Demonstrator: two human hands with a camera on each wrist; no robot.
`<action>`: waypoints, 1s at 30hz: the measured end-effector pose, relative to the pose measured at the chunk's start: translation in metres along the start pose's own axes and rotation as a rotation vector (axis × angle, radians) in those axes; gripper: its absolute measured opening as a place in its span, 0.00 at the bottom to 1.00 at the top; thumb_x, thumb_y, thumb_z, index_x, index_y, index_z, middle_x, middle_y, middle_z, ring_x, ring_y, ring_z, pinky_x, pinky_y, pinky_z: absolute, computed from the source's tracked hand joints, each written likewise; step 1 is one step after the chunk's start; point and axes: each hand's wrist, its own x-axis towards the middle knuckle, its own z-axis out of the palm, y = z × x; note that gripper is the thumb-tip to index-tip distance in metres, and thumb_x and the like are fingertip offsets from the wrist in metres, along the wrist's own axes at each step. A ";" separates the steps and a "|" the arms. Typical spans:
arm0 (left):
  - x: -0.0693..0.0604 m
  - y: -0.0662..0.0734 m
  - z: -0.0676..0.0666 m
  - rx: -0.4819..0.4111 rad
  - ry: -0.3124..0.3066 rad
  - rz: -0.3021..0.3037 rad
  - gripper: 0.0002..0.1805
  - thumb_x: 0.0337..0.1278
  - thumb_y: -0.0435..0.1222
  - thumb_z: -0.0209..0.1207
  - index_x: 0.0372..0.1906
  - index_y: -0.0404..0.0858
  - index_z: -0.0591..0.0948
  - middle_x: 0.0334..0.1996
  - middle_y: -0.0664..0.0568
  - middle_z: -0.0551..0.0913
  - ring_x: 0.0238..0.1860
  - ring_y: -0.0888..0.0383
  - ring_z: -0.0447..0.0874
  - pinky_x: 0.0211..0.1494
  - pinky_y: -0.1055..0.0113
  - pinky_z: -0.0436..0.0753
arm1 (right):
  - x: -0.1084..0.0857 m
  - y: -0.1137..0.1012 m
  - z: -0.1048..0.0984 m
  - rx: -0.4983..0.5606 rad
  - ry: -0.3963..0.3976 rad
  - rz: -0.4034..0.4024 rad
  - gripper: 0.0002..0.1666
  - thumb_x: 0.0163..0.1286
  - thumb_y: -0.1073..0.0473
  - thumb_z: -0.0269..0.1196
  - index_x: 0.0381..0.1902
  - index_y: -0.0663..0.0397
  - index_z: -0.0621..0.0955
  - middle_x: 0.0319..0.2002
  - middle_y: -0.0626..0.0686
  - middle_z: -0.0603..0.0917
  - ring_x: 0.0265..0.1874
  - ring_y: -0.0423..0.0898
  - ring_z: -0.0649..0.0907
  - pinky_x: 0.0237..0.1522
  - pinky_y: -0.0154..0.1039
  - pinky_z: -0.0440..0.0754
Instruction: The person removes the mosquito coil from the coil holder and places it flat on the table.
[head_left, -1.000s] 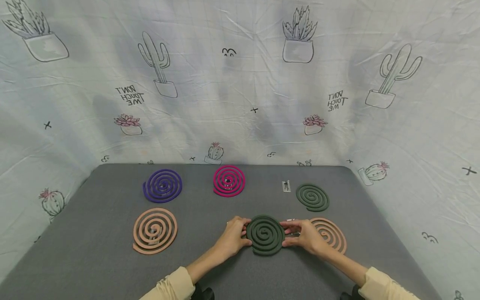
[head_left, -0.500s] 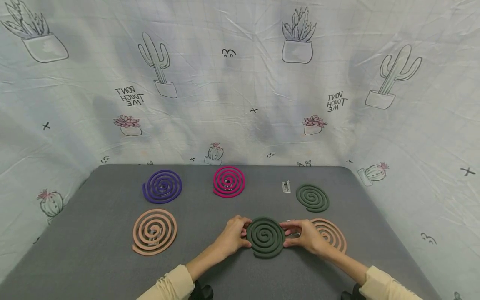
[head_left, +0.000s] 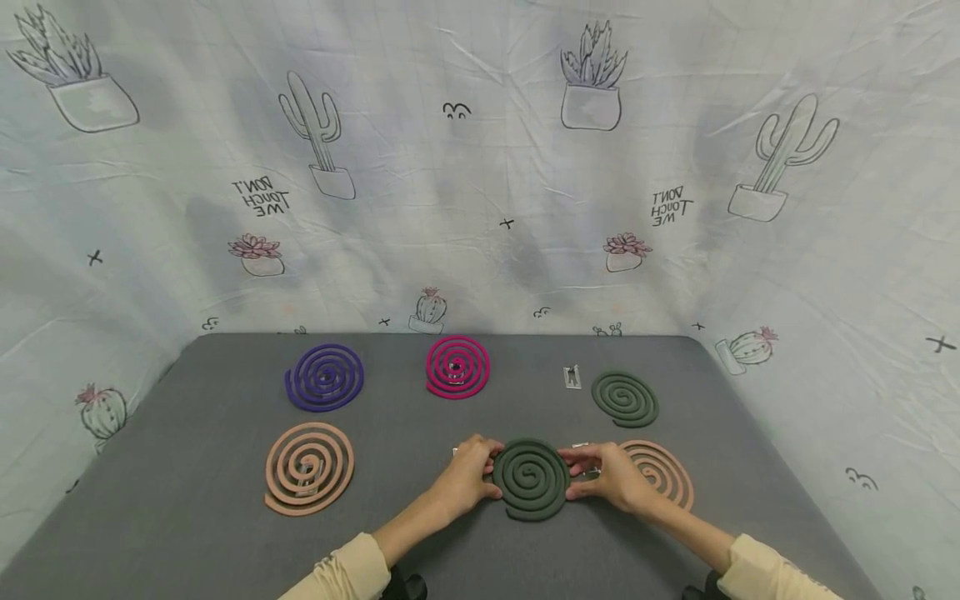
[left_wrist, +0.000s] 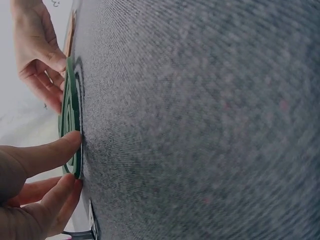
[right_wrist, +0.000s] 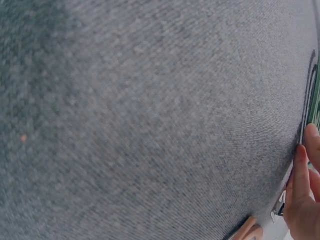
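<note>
From my far end of the feed, I've got a white cloth backdrop with cactus drawings filling the head view, and below it the grey tabletop. Here are the hands: my left hand pinches the left edge of a dark green coil, thumb on the near side, fingertips on the far side, only a small gap between them. My right hand mirrors that on the right edge. So the coil sits level between them, low at the tabletop's near middle; I can't tell if its underside touches. Off to the left lies a tan coil, with a purple coil behind it. A second tan coil is partly hidden behind the right hand; beyond it, a paler green coil. A pink coil lies at the back, and smallest, a silvery metal piece.
</note>
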 end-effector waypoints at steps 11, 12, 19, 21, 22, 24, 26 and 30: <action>0.002 -0.003 0.002 0.021 -0.011 -0.014 0.35 0.41 0.24 0.85 0.60 0.23 0.85 0.47 0.46 0.83 0.41 0.64 0.74 0.45 0.69 0.86 | -0.001 0.000 0.003 0.003 0.028 0.006 0.33 0.55 0.69 0.83 0.57 0.78 0.86 0.47 0.64 0.93 0.39 0.38 0.89 0.46 0.31 0.87; 0.003 -0.004 0.003 0.028 -0.013 -0.012 0.35 0.41 0.24 0.85 0.60 0.24 0.85 0.47 0.46 0.83 0.41 0.64 0.74 0.46 0.69 0.86 | -0.001 0.000 0.004 -0.001 0.030 0.006 0.33 0.55 0.69 0.83 0.57 0.77 0.86 0.46 0.63 0.93 0.39 0.37 0.89 0.46 0.31 0.87; 0.005 -0.006 0.002 0.040 -0.024 -0.005 0.36 0.40 0.25 0.86 0.60 0.23 0.86 0.44 0.47 0.83 0.40 0.65 0.74 0.44 0.71 0.86 | -0.001 0.001 0.006 -0.013 0.043 0.018 0.32 0.55 0.68 0.84 0.57 0.76 0.87 0.43 0.59 0.93 0.37 0.34 0.87 0.48 0.30 0.86; 0.006 -0.006 0.001 0.043 -0.028 -0.004 0.36 0.40 0.25 0.86 0.60 0.23 0.86 0.44 0.48 0.83 0.39 0.66 0.74 0.43 0.71 0.85 | -0.001 0.000 0.006 -0.024 0.046 0.016 0.32 0.55 0.68 0.84 0.57 0.75 0.87 0.43 0.58 0.93 0.37 0.35 0.88 0.48 0.31 0.86; 0.006 -0.006 0.001 0.045 -0.030 -0.005 0.36 0.40 0.26 0.86 0.60 0.24 0.86 0.44 0.48 0.83 0.39 0.65 0.73 0.43 0.71 0.85 | -0.001 0.000 0.006 -0.031 0.047 0.014 0.32 0.55 0.68 0.84 0.57 0.75 0.87 0.42 0.57 0.93 0.36 0.35 0.88 0.49 0.32 0.86; 0.006 -0.006 0.001 0.051 -0.032 -0.003 0.36 0.40 0.26 0.86 0.60 0.24 0.86 0.43 0.49 0.83 0.39 0.65 0.73 0.43 0.71 0.84 | 0.000 0.001 0.007 -0.044 0.049 0.010 0.32 0.54 0.68 0.84 0.56 0.75 0.87 0.41 0.57 0.93 0.35 0.36 0.88 0.49 0.33 0.87; 0.006 -0.006 0.001 0.054 -0.036 -0.007 0.36 0.41 0.27 0.86 0.60 0.24 0.86 0.44 0.50 0.83 0.40 0.65 0.73 0.44 0.71 0.84 | 0.000 0.001 0.007 -0.048 0.051 0.010 0.32 0.54 0.68 0.84 0.56 0.75 0.88 0.40 0.56 0.93 0.35 0.36 0.88 0.50 0.34 0.87; 0.006 -0.007 0.002 0.055 -0.045 -0.014 0.36 0.42 0.27 0.86 0.61 0.25 0.86 0.44 0.50 0.83 0.40 0.65 0.73 0.45 0.71 0.84 | -0.001 0.001 0.007 -0.062 0.053 0.009 0.31 0.54 0.68 0.84 0.56 0.75 0.88 0.36 0.53 0.93 0.36 0.39 0.90 0.52 0.36 0.88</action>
